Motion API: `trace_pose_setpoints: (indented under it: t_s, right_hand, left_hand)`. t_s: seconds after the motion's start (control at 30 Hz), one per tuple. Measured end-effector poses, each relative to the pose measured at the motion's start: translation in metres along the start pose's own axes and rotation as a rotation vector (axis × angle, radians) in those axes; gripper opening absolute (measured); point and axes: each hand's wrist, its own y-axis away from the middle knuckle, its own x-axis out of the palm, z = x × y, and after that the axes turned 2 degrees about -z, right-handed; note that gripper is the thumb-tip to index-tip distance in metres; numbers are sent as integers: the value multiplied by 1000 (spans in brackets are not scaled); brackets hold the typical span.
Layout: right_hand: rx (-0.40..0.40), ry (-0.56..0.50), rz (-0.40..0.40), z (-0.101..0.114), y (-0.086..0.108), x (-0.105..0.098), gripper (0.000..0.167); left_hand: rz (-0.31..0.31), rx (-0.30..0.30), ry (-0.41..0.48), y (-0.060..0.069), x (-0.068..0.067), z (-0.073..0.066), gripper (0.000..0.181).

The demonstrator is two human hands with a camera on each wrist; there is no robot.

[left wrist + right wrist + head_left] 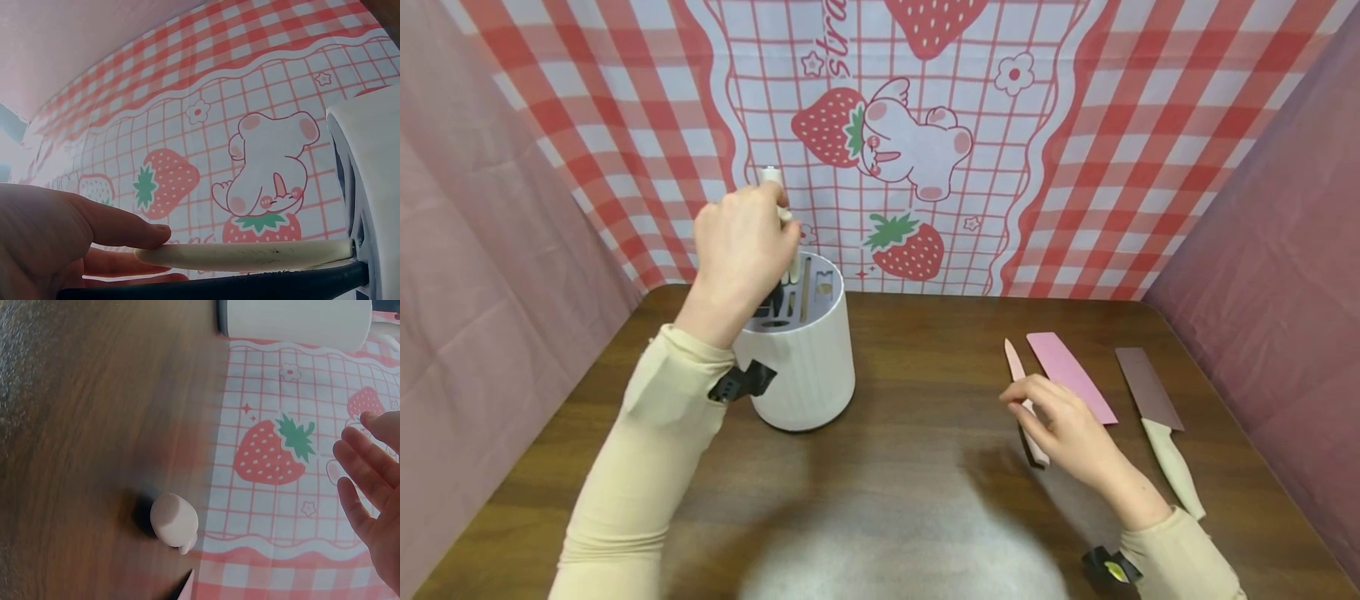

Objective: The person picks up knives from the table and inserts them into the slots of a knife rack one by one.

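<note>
Above a smooth white cylindrical knife block, the left hand pinches a rounded cream handle slotted there; over the wood-grain bench, before strawberry-print cloth, the right hand, fingers loosely parted and holding nothing, overhangs a pink knife near a cleaver.

Sideways red lettering "stra" on strawberry-print cloth, cut off at view's top edge.
</note>
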Motion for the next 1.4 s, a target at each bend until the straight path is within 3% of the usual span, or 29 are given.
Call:
trace_pose_setpoints:
  t_s: [0.13,0.33,0.6,0.97,1.4]
  right_hand:
    - [-3,0,8,0,0,1,31]
    - [58,12,48,0,2,2,27]
    - [20,7,26,-1,0,2,29]
    - [75,51,82,-1,1,-5,25]
    - [11,104,84,-10,6,-6,26]
  left_hand:
    - [2,4,14,2,0,1,25]
    - [-1,5,31,5,-1,1,25]
    - [-22,15,43,8,-2,0,24]
    - [-146,127,86,16,0,-3,21]
    - [-214,262,138,23,12,-7,25]
